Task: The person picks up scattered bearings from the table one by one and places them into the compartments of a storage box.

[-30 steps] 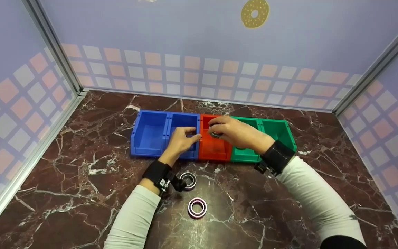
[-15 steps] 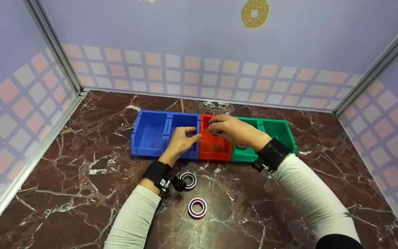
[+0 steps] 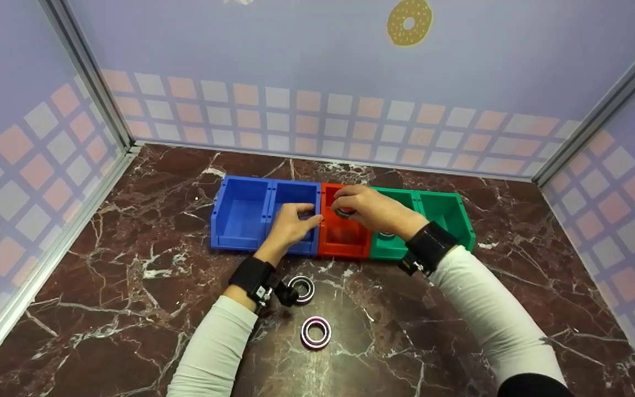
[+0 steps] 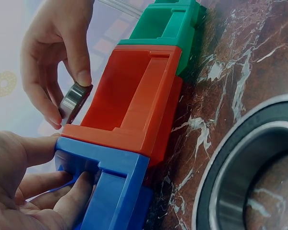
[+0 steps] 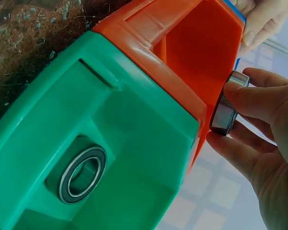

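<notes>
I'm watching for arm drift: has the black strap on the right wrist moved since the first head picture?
Yes. Against the outer green bin, the black strap has shifted left, toward the red bin, baring more green.

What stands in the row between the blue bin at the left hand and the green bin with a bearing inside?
Only the red bin, adjoining both the blue bin and the green bin. The head view shows it.

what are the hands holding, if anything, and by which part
The right hand pinches a bearing by its outer rim. The left hand is at a blue bin; whether it grips it cannot be told.
</notes>
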The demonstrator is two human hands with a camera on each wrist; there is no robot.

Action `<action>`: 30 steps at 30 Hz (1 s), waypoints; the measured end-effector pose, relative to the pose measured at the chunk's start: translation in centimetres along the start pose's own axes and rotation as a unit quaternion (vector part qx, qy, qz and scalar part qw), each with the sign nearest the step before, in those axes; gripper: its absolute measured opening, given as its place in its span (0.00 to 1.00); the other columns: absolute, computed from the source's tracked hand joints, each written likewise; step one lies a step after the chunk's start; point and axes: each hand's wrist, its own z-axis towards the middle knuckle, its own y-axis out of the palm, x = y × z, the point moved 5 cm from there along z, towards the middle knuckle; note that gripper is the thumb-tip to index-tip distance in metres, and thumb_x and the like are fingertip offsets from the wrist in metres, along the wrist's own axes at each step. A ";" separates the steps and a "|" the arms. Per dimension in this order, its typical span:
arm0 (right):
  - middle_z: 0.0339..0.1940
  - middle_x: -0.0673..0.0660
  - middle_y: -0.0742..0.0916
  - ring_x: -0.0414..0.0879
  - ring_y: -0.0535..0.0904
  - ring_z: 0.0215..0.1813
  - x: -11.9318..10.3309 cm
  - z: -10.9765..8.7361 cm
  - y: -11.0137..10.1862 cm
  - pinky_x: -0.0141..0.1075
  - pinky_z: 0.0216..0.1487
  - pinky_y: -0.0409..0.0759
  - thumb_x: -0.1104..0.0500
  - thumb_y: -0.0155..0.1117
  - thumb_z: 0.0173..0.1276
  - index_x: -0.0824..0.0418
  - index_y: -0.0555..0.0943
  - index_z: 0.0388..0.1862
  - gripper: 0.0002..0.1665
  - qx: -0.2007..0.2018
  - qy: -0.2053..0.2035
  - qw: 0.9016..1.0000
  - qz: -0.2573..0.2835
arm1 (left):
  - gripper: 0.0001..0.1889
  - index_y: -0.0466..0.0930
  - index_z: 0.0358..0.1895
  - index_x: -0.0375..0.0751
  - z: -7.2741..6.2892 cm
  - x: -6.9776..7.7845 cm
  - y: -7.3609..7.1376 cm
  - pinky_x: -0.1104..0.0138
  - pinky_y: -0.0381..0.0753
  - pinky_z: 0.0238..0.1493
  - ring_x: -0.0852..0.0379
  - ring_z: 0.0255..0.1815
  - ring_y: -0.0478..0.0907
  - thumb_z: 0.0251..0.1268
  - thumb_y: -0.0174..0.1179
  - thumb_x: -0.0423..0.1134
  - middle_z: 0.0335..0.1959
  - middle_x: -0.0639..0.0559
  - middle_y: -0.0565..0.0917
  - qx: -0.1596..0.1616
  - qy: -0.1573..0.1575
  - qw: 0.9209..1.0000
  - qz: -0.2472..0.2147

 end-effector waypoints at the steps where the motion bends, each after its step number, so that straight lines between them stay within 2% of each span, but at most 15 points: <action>1: 0.59 0.63 0.82 0.56 0.78 0.63 0.1 0.0 0.1 0.44 0.60 0.82 0.73 0.66 0.63 0.61 0.84 0.54 0.21 -0.001 0.003 1.000 0.002 | 0.25 0.77 0.63 0.31 0.0 0.0 0.0 0.57 0.74 0.69 0.46 0.69 0.73 0.64 0.66 0.37 0.65 0.37 0.78 0.000 -0.001 1.000 0.001; 10: 0.59 0.61 0.83 0.55 0.78 0.63 0.5 0.2 0.6 0.43 0.61 0.82 0.72 0.67 0.62 0.60 0.84 0.55 0.21 -0.010 0.018 1.000 0.003 | 0.25 0.76 0.64 0.32 0.0 -0.1 0.1 0.57 0.75 0.68 0.47 0.68 0.73 0.65 0.65 0.38 0.66 0.38 0.77 -0.006 -0.015 1.000 -0.002; 22: 0.60 0.59 0.82 0.54 0.76 0.65 1.0 0.4 1.9 0.43 0.62 0.81 0.71 0.67 0.63 0.58 0.83 0.56 0.22 -0.037 0.040 0.998 0.015 | 0.24 0.77 0.63 0.32 0.1 0.0 0.0 0.56 0.73 0.69 0.46 0.69 0.72 0.65 0.65 0.38 0.65 0.38 0.78 0.003 0.000 1.000 0.010; 30: 0.58 0.58 0.83 0.53 0.78 0.62 1.0 0.5 2.5 0.43 0.61 0.81 0.69 0.67 0.64 0.57 0.83 0.55 0.21 -0.031 0.038 0.999 0.011 | 0.24 0.77 0.62 0.32 0.1 0.0 0.0 0.55 0.72 0.71 0.44 0.71 0.71 0.65 0.65 0.39 0.65 0.37 0.78 0.003 0.002 1.000 0.014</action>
